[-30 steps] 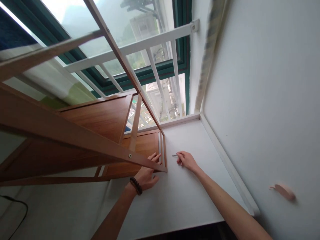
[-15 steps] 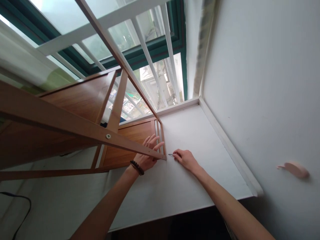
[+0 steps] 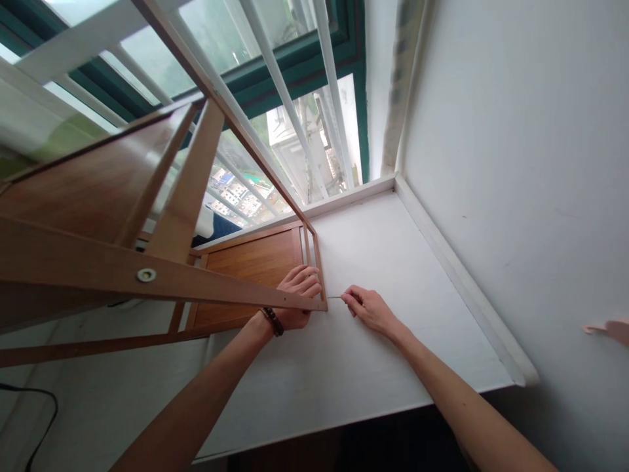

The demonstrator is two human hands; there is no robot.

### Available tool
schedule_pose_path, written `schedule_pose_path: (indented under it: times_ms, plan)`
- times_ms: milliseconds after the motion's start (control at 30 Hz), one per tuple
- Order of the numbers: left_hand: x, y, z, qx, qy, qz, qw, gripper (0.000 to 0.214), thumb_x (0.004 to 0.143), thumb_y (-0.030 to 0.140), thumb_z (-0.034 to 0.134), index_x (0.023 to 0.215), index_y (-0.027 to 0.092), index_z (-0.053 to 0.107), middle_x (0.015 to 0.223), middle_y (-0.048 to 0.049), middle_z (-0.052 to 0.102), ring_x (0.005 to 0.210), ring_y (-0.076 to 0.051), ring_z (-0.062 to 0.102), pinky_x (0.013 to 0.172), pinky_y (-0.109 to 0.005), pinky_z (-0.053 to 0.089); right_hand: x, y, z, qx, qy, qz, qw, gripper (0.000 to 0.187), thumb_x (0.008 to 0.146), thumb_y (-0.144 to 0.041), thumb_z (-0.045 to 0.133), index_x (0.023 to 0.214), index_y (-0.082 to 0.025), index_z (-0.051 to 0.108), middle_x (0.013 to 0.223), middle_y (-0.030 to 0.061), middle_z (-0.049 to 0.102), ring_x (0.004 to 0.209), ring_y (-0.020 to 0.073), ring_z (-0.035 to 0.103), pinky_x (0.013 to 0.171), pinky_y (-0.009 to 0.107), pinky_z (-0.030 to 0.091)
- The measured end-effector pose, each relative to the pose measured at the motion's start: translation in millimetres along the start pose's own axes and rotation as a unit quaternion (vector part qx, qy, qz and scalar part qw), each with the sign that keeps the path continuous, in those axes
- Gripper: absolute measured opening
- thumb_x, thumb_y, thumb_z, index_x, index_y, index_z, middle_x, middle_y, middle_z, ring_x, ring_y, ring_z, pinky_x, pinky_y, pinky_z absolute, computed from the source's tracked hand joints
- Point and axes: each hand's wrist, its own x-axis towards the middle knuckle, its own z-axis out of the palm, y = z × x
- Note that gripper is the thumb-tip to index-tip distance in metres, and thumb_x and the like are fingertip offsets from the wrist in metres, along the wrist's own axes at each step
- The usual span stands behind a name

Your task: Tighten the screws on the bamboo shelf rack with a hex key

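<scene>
A wooden folding frame (image 3: 236, 287) lies tilted on the white ledge, its narrow end toward the middle of the view. My left hand (image 3: 301, 285), a dark bead bracelet at the wrist, reaches behind the near rail and grips the frame close to that end, fingers curled. Part of the palm is hidden by the rail. My right hand (image 3: 367, 307) is just to the right, pinching a thin metal hex key (image 3: 335, 297). Its shaft points left and meets the end bar (image 3: 319, 269) of the frame; the other end is hidden in my fingers.
A wooden panel (image 3: 250, 259) lies inside the frame, and a round bolt (image 3: 146, 275) sits in the near rail. White window bars (image 3: 289, 98) rise behind. On the right stand a white wall (image 3: 515, 131) and a raised ledge border (image 3: 466, 288). A black cable (image 3: 46, 393) hangs at left.
The hex key has come level and its tip now reaches the frame's end. My left fingers have curled in from a spread pose. The view has shifted slightly.
</scene>
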Motion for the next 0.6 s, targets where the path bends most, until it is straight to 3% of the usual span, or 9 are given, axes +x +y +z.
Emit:
schedule_pose_path:
  times_ms: [233,600]
  plan:
    - [3,0,2.9,0.003,-0.010,-0.012,1.000,0.011,0.065,0.016,0.047,0.071,0.021,0.054,0.084,-0.0061,0.060,0.105,-0.023,0.047,0.098,-0.041,0.033,-2,-5,9,0.140,0.018,-0.025,0.990,0.028,0.086,-0.041,0.043,0.075,-0.018,0.056,0.052,-0.0055,0.049,0.049,0.0081,0.041,0.051,0.019,0.033]
    - [4,1,1.4,-0.001,0.003,-0.003,1.000,0.009,0.066,0.017,0.047,0.070,0.020,0.054,0.083,-0.0058,0.059,0.104,-0.022,0.047,0.097,-0.038,0.032,2,-8,16,0.133,0.016,-0.021,0.991,0.029,0.085,-0.042,0.043,0.076,-0.019,0.057,0.054,-0.0049,0.044,0.049,0.0089,0.038,0.049,0.020,0.032]
